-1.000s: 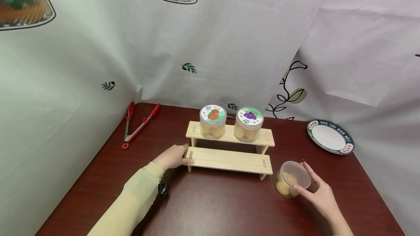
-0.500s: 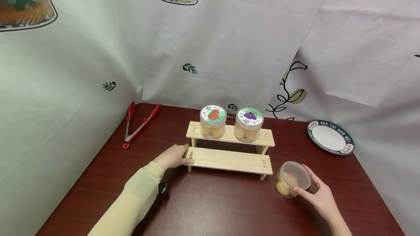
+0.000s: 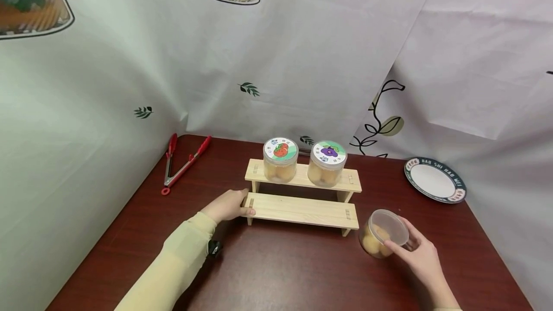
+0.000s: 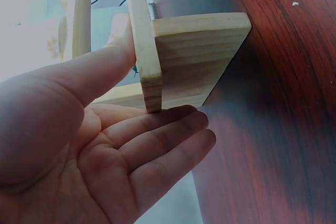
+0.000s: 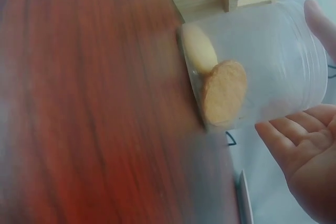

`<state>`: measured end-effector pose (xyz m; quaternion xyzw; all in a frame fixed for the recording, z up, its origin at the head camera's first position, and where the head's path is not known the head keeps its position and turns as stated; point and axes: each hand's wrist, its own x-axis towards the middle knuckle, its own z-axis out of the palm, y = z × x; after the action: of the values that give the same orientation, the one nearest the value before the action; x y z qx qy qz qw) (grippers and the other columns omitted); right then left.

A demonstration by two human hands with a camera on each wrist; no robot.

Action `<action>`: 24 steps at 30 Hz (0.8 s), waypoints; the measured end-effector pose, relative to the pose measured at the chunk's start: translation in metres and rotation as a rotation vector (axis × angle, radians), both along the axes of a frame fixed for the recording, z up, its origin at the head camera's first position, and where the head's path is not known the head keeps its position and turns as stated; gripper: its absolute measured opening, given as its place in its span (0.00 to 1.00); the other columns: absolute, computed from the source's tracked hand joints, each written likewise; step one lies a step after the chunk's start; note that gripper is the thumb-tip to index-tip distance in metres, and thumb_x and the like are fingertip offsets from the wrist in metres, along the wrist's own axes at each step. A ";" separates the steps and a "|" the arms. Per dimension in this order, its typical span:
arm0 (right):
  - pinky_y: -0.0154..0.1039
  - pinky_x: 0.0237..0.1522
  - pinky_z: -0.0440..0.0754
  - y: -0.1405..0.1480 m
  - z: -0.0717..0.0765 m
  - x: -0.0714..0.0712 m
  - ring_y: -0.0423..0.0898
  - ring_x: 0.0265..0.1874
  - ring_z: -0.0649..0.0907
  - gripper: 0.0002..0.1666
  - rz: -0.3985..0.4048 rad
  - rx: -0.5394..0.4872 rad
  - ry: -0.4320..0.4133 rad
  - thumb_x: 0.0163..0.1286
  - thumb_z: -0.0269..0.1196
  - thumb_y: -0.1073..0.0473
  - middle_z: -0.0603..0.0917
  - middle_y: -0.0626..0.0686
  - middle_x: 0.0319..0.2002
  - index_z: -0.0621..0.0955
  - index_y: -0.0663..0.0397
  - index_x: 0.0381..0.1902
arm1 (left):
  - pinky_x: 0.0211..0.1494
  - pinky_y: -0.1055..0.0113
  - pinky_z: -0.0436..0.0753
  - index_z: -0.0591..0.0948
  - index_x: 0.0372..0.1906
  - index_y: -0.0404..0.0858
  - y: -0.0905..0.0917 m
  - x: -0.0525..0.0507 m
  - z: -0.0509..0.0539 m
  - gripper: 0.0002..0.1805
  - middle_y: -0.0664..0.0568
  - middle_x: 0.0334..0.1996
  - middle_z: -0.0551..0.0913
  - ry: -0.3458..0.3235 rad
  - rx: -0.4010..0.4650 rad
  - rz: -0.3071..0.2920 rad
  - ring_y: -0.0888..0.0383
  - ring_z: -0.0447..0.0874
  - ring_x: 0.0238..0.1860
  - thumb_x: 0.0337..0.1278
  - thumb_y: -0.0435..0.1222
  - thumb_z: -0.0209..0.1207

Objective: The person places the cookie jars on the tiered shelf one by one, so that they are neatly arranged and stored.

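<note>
In the head view my left hand (image 3: 229,207) holds the left end of the lower step of a two-step wooden rack (image 3: 302,211). The left wrist view shows the thumb on top of the board (image 4: 144,40) and the fingers underneath its end. My right hand (image 3: 421,258) grips a clear plastic jar (image 3: 390,227) between thumb and fingers, just right of the rack. Several tan, rounded food pieces (image 5: 226,93) lie at the jar's bottom; no printed lid shows on it. Whether its base touches the table cannot be told.
On the upper step stand two lidded jars, a tomato-label jar (image 3: 280,161) and an eggplant-label jar (image 3: 327,164). Red-handled tongs (image 3: 181,169) lie spread at the far left. A white plate (image 3: 434,180) with a dark rim sits at the back right, near the curtain (image 3: 484,109).
The jar in my right hand has shifted very slightly up in the head view. My left hand keeps its hold on the rack, and the other things stay put.
</note>
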<state>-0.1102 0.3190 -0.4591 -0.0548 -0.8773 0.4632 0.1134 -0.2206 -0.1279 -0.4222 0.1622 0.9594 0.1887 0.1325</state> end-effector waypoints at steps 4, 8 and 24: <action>0.16 0.39 0.72 -0.003 0.001 -0.002 0.15 0.41 0.72 0.42 -0.034 0.024 -0.002 0.56 0.72 0.58 0.74 0.56 0.59 0.68 0.60 0.67 | 0.45 0.57 0.77 0.74 0.55 0.27 0.000 0.000 0.000 0.33 0.42 0.38 0.82 -0.005 -0.003 0.002 0.54 0.79 0.37 0.51 0.46 0.67; 0.16 0.39 0.72 -0.003 0.002 -0.003 0.15 0.41 0.73 0.42 -0.049 0.005 0.028 0.55 0.72 0.59 0.75 0.32 0.53 0.69 0.59 0.66 | 0.48 0.55 0.78 0.73 0.57 0.26 -0.001 0.000 0.000 0.35 0.39 0.43 0.82 -0.005 -0.012 -0.002 0.51 0.81 0.42 0.51 0.47 0.66; 0.17 0.40 0.73 -0.009 0.022 -0.005 0.18 0.41 0.77 0.39 -0.077 -0.039 0.127 0.54 0.73 0.64 0.75 0.23 0.45 0.72 0.57 0.64 | 0.50 0.55 0.77 0.72 0.58 0.25 0.000 -0.001 0.000 0.36 0.39 0.45 0.82 -0.012 -0.012 0.000 0.50 0.81 0.45 0.51 0.47 0.66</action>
<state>-0.1154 0.3097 -0.4371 -0.0613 -0.8563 0.4782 0.1852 -0.2215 -0.1275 -0.4220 0.1602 0.9598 0.1837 0.1391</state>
